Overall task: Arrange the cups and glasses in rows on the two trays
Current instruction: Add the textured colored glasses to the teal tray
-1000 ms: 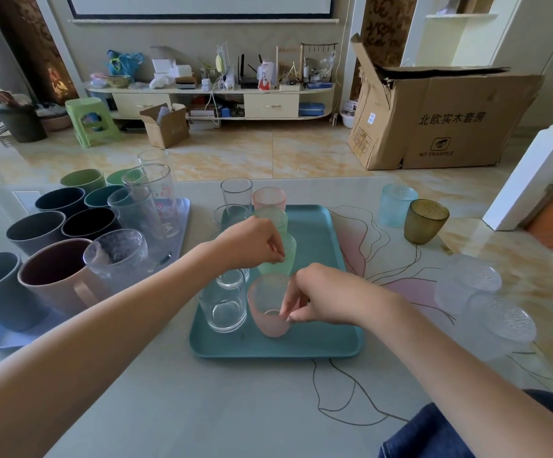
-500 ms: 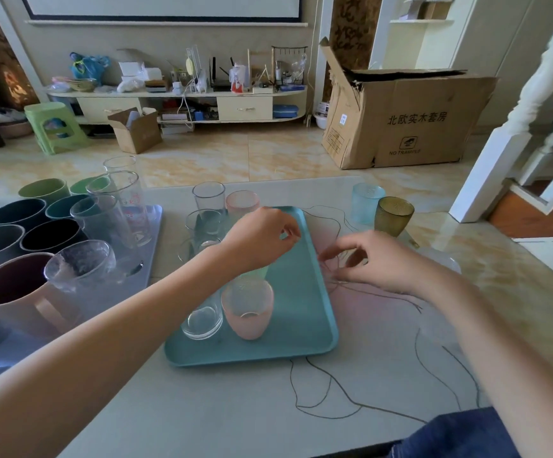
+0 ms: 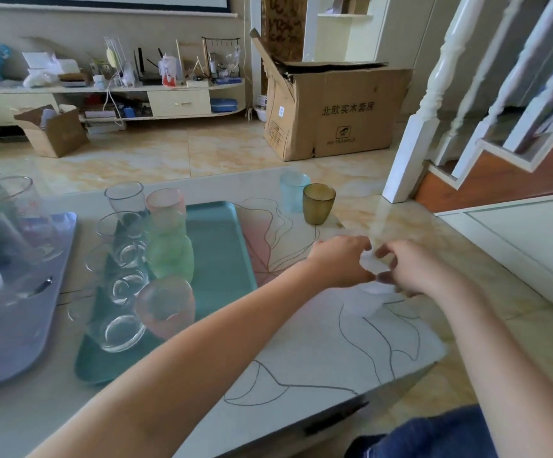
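The teal tray (image 3: pixel 222 259) holds a row of clear glasses (image 3: pixel 123 328) and a row of pink (image 3: pixel 166 309) and green cups (image 3: pixel 169 256) along its left half. At far left the lavender tray (image 3: pixel 20 342) carries mugs and clear cups, blurred. A blue cup (image 3: pixel 293 193) and an amber cup (image 3: pixel 318 203) stand on the table beyond the teal tray. My left hand (image 3: pixel 341 259) and my right hand (image 3: pixel 410 269) curl toward each other around a clear textured glass (image 3: pixel 367 292) on the table, right of the teal tray. Blur hides the grip.
The table's corner and front edge (image 3: pixel 400 378) lie close to the right of my hands. A white stair post (image 3: pixel 414 143) and stairs rise beyond it. A large cardboard box (image 3: pixel 334 110) sits on the floor behind the table.
Both hands left the cups on the teal tray and moved right to the clear glass on the table. The camera swung right with them.
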Available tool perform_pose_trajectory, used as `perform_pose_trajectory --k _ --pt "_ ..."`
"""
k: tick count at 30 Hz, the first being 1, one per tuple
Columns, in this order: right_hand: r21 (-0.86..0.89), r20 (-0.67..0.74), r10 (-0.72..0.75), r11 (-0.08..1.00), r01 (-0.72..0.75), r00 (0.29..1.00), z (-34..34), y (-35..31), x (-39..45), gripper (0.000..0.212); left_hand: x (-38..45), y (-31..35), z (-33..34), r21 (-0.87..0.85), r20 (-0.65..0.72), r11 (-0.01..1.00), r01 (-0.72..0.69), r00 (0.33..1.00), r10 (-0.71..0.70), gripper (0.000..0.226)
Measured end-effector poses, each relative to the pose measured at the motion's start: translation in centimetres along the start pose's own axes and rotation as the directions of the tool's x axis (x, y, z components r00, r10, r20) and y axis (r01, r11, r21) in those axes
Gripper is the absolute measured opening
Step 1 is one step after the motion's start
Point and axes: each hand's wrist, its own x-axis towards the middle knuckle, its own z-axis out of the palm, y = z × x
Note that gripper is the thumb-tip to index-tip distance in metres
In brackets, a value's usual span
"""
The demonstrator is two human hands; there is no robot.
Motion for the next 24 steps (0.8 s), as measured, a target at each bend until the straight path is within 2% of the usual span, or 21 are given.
perform_pose_trajectory --k 2,5,9,13,15,17,20,22,24 --pt "0.04 0.057 0.022 0.999 -0.024 0.998 0.1 -0.2 0.4 0.026 0.8 0.1 0.5 -0.029 0.032 0.999 0.026 0.999 -0.025 0.046" --pt "0.059 0.134 0.022 0.998 -0.03 0.991 -0.4 -1.3 0.8 0.016 0.7 0.1 0.7 0.064 0.008 0.998 0.016 1.0 -0.017 0.037" --pt "0.101 0.175 0.042 0.993 -0.06 0.984 -1.0 -2.8 1.5 0.003 -0.4 -0.5 0.6 0.197 -0.08 0.978 -0.066 0.993 0.084 0.046" --pt "0.16 0.187 0.035 0.985 -0.066 0.982 -1.3 -4.4 2.0 0.005 -1.1 -2.5 -0.1 0.184 -0.091 0.979 -0.082 0.991 0.1 0.048" --pt "0.181 0.234 0.01 0.982 -0.054 0.972 -1.0 -5.5 1.9 0.018 -1.4 -3.6 -0.7 0.15 -0.101 0.987 -0.052 0.993 0.068 0.042" --pt "0.17 0.259 -0.021 0.985 -0.024 0.966 -0.5 -6.8 1.7 0.02 -1.6 -4.6 -1.7 0.132 -0.122 0.991 -0.02 0.992 0.037 0.031" --pt "0.166 0.18 -0.102 0.983 0.072 0.978 0.2 -8.7 2.0 0.016 -1.9 -6.2 -3.8 0.109 -0.144 0.994 0.004 0.989 0.012 0.019" --pt "0.215 0.117 -0.149 0.969 0.121 0.982 0.5 -9.9 2.2 0.019 -2.0 -7.5 -5.5 0.105 -0.169 0.994 0.003 0.986 0.015 0.021" --pt "0.261 0.05 -0.183 0.951 0.164 0.982 0.8 -10.6 2.4 0.018 -2.1 -9.1 -7.5 -0.001 -0.209 1.0 0.011 0.978 -0.011 0.029"
